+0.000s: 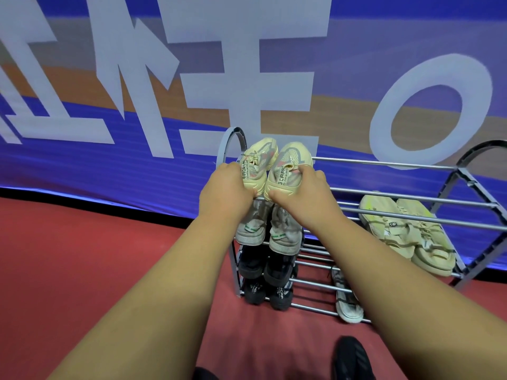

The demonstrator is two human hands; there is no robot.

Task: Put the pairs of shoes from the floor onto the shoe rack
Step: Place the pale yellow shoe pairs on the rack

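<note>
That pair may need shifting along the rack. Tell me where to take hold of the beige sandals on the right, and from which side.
Take the beige sandals by their near ends, coming in low from the front. They lie flat on the second tier of the shoe rack, and the top tier's bars cross above them, so a grip from above looks blocked.

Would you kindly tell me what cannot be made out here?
Head view:
Heels of the cream sneakers: covered by the left hand and right hand.
The black pair low in the shoe rack: dark, overlapped by the grey pair.
The black shoe at the bottom edge: cut off by the frame.
</note>
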